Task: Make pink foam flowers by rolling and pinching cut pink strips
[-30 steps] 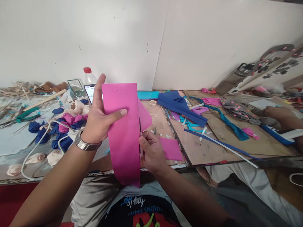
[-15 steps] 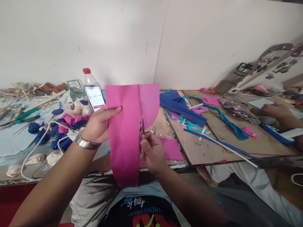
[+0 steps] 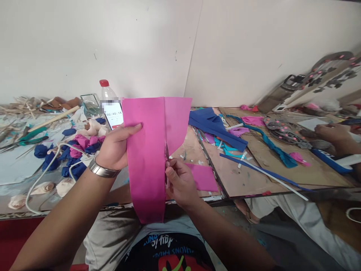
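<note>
A long pink sheet of cloth hangs upright before me, its lower end near my lap. My left hand pinches its left edge, thumb on the near face. In my right hand is a small pair of scissors, blades pointing up at the cloth's right side. Below the blades the cloth has a straight cut edge; above them, a paler flap is still joined along a crease. The fingers partly hide the scissor handles. Behind my right hand, another pink piece lies on the table.
Left on the table are blue, pink and cream cloth flowers, a white cord, green-handled pliers and a phone. Folded blue cloth and a thin white strip lie right. Another person's hand is at far right.
The cloth has shifted slightly left and its right flap swings outward more. The scissors' blades look closer together and sit against the crease. Both hands keep their hold.
</note>
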The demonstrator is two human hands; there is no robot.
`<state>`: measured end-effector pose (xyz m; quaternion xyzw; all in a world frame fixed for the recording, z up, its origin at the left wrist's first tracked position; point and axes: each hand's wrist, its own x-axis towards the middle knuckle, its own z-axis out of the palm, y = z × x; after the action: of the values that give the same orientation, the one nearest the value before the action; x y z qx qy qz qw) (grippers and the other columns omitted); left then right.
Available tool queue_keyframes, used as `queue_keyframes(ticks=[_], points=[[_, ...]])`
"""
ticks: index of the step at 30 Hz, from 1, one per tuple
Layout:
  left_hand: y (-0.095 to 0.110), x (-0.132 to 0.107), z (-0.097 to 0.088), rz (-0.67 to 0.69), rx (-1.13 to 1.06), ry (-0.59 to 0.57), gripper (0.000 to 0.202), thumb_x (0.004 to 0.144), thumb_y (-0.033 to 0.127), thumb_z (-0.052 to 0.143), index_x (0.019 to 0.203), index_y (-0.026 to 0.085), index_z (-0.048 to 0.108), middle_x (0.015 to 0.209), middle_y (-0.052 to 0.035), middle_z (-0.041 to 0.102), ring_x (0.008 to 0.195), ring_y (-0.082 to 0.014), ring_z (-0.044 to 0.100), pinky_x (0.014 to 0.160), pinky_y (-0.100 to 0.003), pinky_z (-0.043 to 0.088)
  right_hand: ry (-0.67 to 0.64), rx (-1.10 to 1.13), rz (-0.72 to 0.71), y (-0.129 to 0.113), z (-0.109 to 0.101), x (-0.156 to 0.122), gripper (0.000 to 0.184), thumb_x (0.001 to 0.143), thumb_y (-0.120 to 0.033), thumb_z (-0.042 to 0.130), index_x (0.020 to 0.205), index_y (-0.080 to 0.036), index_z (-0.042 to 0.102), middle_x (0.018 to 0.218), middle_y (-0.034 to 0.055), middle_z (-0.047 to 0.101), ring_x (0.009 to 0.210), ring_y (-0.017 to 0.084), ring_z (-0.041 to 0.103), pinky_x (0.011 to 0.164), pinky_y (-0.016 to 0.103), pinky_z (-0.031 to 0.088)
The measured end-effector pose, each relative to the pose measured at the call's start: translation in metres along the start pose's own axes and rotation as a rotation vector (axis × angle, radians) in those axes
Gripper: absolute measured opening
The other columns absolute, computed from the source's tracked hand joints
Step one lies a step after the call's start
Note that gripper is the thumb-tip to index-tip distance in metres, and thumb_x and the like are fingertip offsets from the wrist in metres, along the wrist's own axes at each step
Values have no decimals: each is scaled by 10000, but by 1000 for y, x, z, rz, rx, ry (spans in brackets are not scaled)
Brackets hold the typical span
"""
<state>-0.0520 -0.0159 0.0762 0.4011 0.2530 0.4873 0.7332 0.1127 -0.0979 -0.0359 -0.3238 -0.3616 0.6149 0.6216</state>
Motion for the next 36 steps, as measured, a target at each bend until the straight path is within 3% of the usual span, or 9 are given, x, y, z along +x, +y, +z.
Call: queue_keyframes(ticks=[14,27,36], points=[[0,-2,3,-23,-10,-22,168,811,221,739,971,171,750,970,-104,798,1137,-366,712,952,-493,636,-11,-55,-11,0,-3,3,438,746,-551,848,778,-208,578,657,-54,527,556,85,431,511,211,326],[-3,-2,3,-10,-41,-42,165,809,204,743,963,144,738,936,-106,798,1152,-376,706,1001,-507,609,3,35,-14,-12,10,7,486,679,-563,887,780,-224,553,581,-93,464,451,57,335,427,192,265],[-6,-3,7,-25,-41,-40,120,802,211,742,901,144,728,932,-108,792,1152,-381,703,1031,-551,577,-12,-78,-34,-19,9,16,452,724,-595,841,839,-238,588,543,-89,503,444,81,435,428,202,332]])
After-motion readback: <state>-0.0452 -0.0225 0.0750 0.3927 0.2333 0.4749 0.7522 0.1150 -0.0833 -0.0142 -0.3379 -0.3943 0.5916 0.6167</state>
